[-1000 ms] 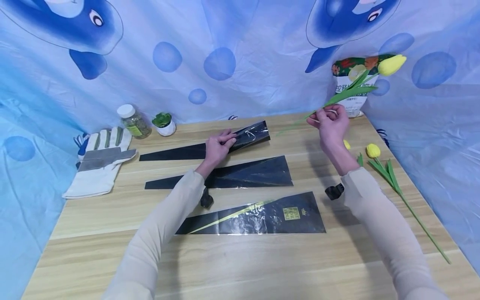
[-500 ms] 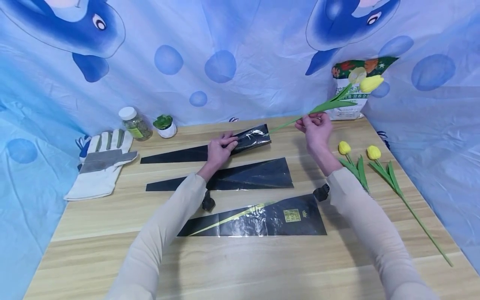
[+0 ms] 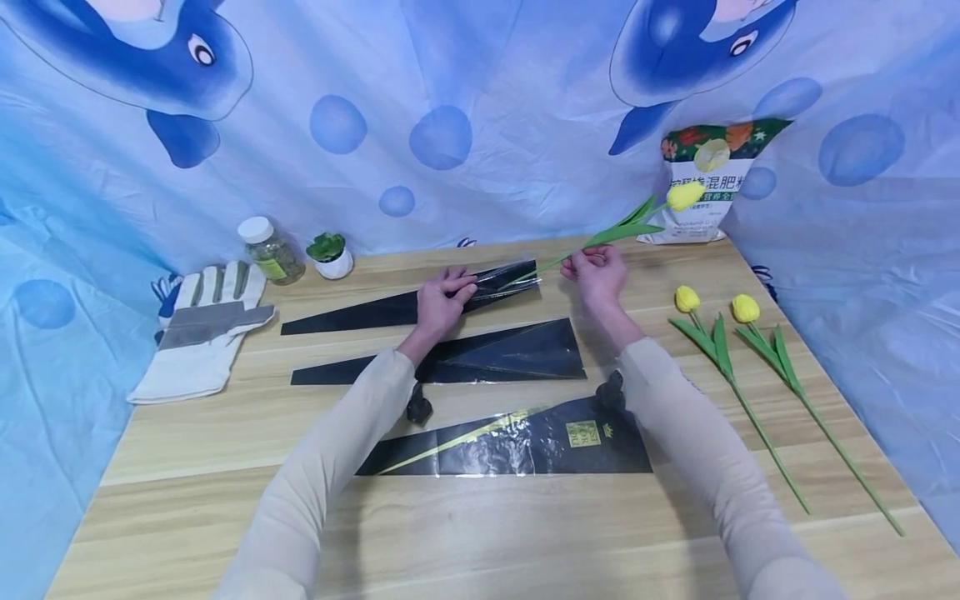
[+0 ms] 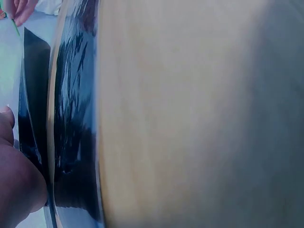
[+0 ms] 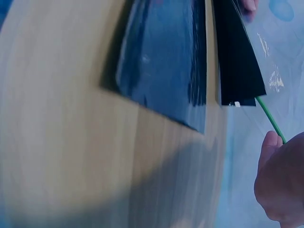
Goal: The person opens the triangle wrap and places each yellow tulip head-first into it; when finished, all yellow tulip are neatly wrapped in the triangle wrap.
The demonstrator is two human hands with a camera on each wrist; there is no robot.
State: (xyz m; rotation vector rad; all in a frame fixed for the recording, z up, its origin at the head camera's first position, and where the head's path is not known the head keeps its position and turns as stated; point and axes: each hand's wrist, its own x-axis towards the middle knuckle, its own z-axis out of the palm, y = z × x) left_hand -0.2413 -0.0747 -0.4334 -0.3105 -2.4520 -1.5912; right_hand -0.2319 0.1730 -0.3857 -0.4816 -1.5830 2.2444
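Observation:
My left hand (image 3: 441, 307) pinches the farthest black flower sleeve (image 3: 348, 312) between thumb and fingers. The sleeve is a long, tapering plastic wrapper with its wide mouth facing right. My right hand (image 3: 602, 277) pinches the green stem of a yellow artificial tulip (image 3: 621, 232), bloom to the upper right. The lower stem reaches into the sleeve's mouth; its end is hidden there. In the right wrist view the stem (image 5: 270, 116) runs from the right fingers to the sleeve (image 5: 240, 61). Two more black sleeves (image 3: 510, 354) lie flat nearer, the closest one (image 3: 480, 446) bearing gold print.
Two yellow tulips (image 3: 722, 360) (image 3: 787, 371) lie on the right of the wooden table (image 3: 480, 542). A fertilizer bag (image 3: 701, 187) stands at the back right. Back left are a work glove (image 3: 202, 329), a lidded jar (image 3: 272, 250) and a small potted succulent (image 3: 330, 256).
The right hand has moved left and down with the tulip, bringing more of its stem into the sleeve's mouth. The left hand stays on the sleeve.

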